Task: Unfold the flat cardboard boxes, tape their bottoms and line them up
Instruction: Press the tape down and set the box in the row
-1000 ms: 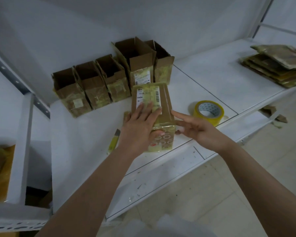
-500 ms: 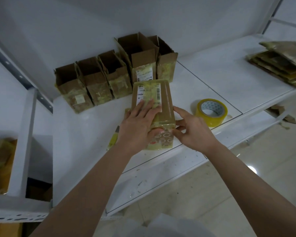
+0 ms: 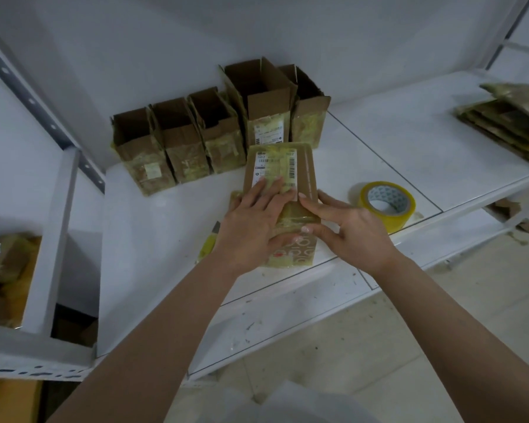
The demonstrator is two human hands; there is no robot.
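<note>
Head view puts the box (image 3: 283, 190) at the middle of the shelf (image 3: 153, 245), lying on its side, its taped end toward me. My left hand (image 3: 251, 230) lies flat on top, fingers spread and pressing down, thumb round the near end. My right hand (image 3: 345, 230) comes in from 3 o'clock, forefinger straight along the top, thumb against the near end, other fingers loosely curled; it presses rather than pinches.

Risks, as I judge them: the tape may lift or crease if I rub unevenly, and pushing toward 12 o'clock could drive the box into the row of boxes (image 3: 214, 132) just beyond and knock them out of line. The knife (image 3: 210, 242) sits at 9 o'clock, partly under my left wrist, so a careless sweep could catch it.

Room: the shelf's front edge is close at 6 o'clock, so the box could slide off if pulled back. Bare shelf lies at 8 o'clock. The tape roll (image 3: 387, 206) stands near at 3 o'clock, and the flat stack (image 3: 510, 120) is well apart at 2 o'clock.
</note>
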